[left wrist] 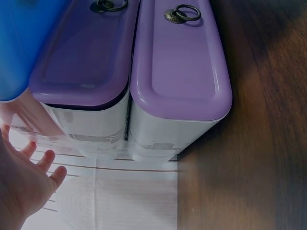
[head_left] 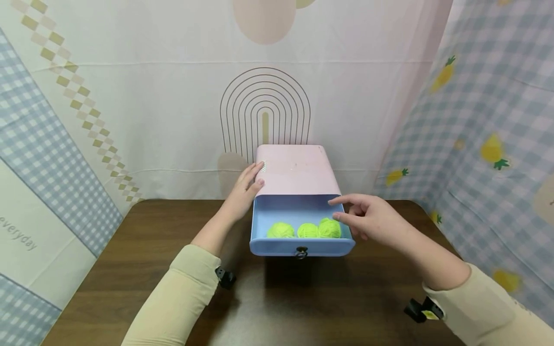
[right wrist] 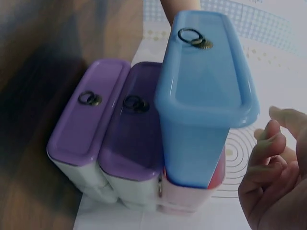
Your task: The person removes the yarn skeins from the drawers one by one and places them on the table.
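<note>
The fingers [head_left: 249,173] of the left hand [head_left: 243,194] are extended and spread, resting against the left side of the pink case [head_left: 298,168]; they grip nothing. The left thumb lies at the case's left top edge.

The index finger and thumb of the right hand [head_left: 375,218] extend with a gap between them. The remaining fingers are loosely bent, and the hand holds nothing. Index fingertip and thumb tip are positioned over the right side of the blue drawer [head_left: 277,247]. The thumb tip is just beside the rightmost ball; contact cannot be determined.

The blue drawer is pulled out of the front of the pink case. Three yellow-green balls are located inside it, close behind the front panel: the left ball [head_left: 281,230] is separate, while the middle ball [head_left: 308,231] and the right ball [head_left: 330,228] are side by side. A dark metal ring [head_left: 301,252] is fitted to the front panel.

Below the pink case are two purple drawers, an upper one [left wrist: 86,57] and a lower one [left wrist: 184,72]. Both sit in white cases and carry a ring pull each. The lowest case stands on the brown wood tabletop [head_left: 164,226].

Light sleeves [head_left: 175,298] cover the forearms; a black device [head_left: 225,278] is located at each cuff. Behind the stack hangs a pale cloth [head_left: 173,120] with an arch pattern. On the right is a checked cloth [head_left: 469,110] with pineapple prints.
</note>
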The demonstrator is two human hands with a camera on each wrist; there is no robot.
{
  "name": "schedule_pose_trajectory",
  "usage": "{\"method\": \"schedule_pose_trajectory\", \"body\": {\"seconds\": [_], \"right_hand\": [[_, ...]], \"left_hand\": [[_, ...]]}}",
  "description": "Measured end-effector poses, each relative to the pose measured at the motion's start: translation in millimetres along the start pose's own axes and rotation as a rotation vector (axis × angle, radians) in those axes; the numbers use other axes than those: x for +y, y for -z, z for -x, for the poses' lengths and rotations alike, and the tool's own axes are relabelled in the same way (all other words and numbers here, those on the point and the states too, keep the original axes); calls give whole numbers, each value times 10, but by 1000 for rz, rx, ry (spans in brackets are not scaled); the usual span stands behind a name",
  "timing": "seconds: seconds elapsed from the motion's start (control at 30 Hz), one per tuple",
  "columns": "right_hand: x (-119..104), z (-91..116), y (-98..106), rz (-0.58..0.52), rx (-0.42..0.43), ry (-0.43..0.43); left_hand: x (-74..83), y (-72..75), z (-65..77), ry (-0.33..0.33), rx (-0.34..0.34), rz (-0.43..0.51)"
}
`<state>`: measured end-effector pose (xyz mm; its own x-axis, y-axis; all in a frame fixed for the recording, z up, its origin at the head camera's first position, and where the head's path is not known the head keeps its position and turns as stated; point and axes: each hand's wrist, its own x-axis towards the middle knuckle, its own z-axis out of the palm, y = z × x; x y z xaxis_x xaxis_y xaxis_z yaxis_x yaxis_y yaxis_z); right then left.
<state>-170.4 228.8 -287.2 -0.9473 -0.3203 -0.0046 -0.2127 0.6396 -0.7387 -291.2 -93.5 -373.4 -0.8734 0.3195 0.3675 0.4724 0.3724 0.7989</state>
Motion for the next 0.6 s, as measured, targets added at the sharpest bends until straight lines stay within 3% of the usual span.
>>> {"method": "schedule_pose_trajectory", "body": {"seconds": [0.13, 0.33, 0.6], "right_hand": [[-1, -84, 50, 63, -112, -3], [-50, -214, 112, 246, -280, 42], [-137, -339, 144, 387, -435, 26]], "left_hand": [[-11, -4, -5, 0, 1, -4], [-11, 2, -3, 9, 4, -8], [-9, -8, -5, 16, 5, -16]]}}
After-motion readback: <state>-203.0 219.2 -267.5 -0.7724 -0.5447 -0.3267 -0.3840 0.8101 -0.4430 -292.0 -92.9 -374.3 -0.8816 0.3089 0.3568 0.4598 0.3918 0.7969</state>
